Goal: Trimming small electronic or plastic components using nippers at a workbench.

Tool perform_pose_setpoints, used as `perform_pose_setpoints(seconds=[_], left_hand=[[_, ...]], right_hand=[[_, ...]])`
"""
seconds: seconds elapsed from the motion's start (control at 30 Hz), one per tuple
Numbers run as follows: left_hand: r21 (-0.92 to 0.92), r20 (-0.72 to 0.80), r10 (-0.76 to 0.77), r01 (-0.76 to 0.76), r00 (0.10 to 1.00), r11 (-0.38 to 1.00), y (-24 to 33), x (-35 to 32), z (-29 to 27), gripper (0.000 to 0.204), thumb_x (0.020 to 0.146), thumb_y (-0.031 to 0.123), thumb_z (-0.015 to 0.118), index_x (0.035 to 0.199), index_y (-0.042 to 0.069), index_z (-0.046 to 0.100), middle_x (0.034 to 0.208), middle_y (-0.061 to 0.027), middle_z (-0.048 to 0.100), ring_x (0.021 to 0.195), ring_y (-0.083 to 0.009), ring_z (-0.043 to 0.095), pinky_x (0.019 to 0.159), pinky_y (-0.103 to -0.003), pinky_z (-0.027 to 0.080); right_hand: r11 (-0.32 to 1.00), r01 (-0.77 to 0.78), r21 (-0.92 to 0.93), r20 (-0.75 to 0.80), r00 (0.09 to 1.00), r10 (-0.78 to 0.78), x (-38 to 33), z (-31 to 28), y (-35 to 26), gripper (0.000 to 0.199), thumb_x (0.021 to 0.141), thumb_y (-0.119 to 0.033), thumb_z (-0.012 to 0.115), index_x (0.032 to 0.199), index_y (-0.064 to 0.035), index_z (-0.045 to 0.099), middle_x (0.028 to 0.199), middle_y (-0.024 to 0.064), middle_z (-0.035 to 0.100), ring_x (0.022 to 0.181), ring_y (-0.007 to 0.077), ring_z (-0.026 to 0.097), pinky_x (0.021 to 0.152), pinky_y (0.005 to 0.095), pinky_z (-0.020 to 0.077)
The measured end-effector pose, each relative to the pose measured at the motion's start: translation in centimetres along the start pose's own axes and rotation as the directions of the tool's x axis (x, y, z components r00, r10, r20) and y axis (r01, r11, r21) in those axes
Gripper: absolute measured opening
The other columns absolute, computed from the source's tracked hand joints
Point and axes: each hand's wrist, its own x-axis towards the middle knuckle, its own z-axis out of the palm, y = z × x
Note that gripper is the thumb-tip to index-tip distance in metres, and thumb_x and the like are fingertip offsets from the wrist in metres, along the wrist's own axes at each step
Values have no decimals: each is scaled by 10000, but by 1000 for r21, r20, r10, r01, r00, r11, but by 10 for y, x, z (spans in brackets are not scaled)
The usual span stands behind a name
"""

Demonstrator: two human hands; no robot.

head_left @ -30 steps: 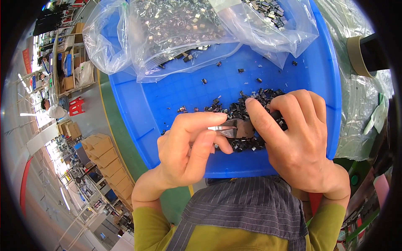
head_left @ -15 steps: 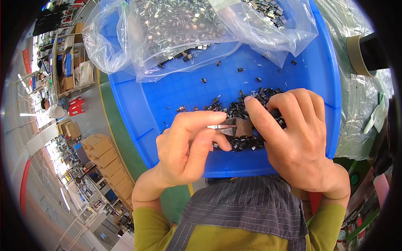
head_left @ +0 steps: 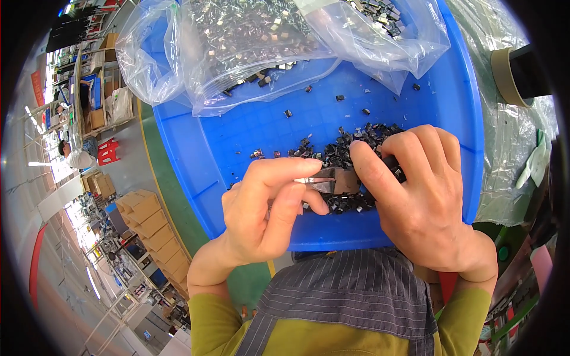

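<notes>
Plainly, left fingers [head_left: 284, 207] pinch a tool [head_left: 322, 181] — slim, shiny metal.

No lettering can be read.

1. Tray [head_left: 249, 127]: smooth blue plastic with a soft sheen.
2. Bags [head_left: 151, 83]: clear, crinkled plastic film, glossy with bright reflections.
3. Small pieces [head_left: 338, 153]: glossy black, some faces shining like metal.
4. Tweezers [head_left: 320, 181]: smooth, polished silver metal.
5. Apron [head_left: 350, 285]: matt, dark, pinstriped woven cloth.
6. Shirt [head_left: 214, 320]: matt olive cloth.
7. Boxes [head_left: 154, 228]: dull brown cardboard.
8. Sheet [head_left: 499, 196] at right: wrinkled, shiny plastic.
</notes>
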Motion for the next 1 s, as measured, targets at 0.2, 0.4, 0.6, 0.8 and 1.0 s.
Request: perform_pose_setpoints(seconds=[0.2, 0.4, 0.6, 0.8, 1.0], left_hand=[[-23, 2, -9, 9, 1000, 1000, 0, 0, 0, 222, 1009, 118, 367, 1163, -19, 449, 913, -146, 602, 668, -221, 690, 511, -242, 473], [-57, 2, -24, 24, 1000, 998, 1, 0, 0, 222, 1009, 118, 366, 1161, -20, 450, 931, -143, 595, 661, -220, 688, 512, -243, 473], [-133, -52, -7, 0, 999, 991, -2, 0, 1, 228, 956, -34, 417, 1169, -34, 498, 825, -113, 658, 683, -144, 686, 512, -223, 479], [-75, -52, -15, 12, 999, 997, -2, 0, -1, 227, 1006, 124, 370, 1150, -27, 459, 949, -140, 587, 651, -225, 686, 507, -246, 473], [-98, -34, -14, 10, 999, 995, -1, -1, -2, 225, 1003, 116, 373, 1144, -34, 462, 951, -146, 590, 648, -232, 685, 507, -250, 477]], right_hand=[[1000, 6, -17, -7, 1000, -6, 0, 1, -1, 391, 623, -41, 639, 1011, -87, 621, 812, 53, 478, 743, 237, 497, 679, 369, 390], [1000, 2, -16, -9, 1000, -3, 0, 1, -1, 373, 623, -47, 639, 993, -88, 620, 805, 52, 473, 732, 233, 490, 666, 363, 382], [1000, -1, -16, -9, 1000, 1, 0, 0, -1, 358, 632, -54, 638, 988, -92, 623, 801, 48, 472, 727, 226, 486, 658, 356, 376], [999, -14, 36, 15, 1000, 14, 1, -2, 0, 448, 585, -15, 652, 1028, -79, 634, 814, 50, 488, 743, 236, 498, 665, 362, 376], [999, -13, 42, 24, 1000, 12, 2, -4, 0, 473, 571, -4, 652, 1039, -68, 635, 824, 52, 500, 753, 239, 503, 674, 364, 379]])
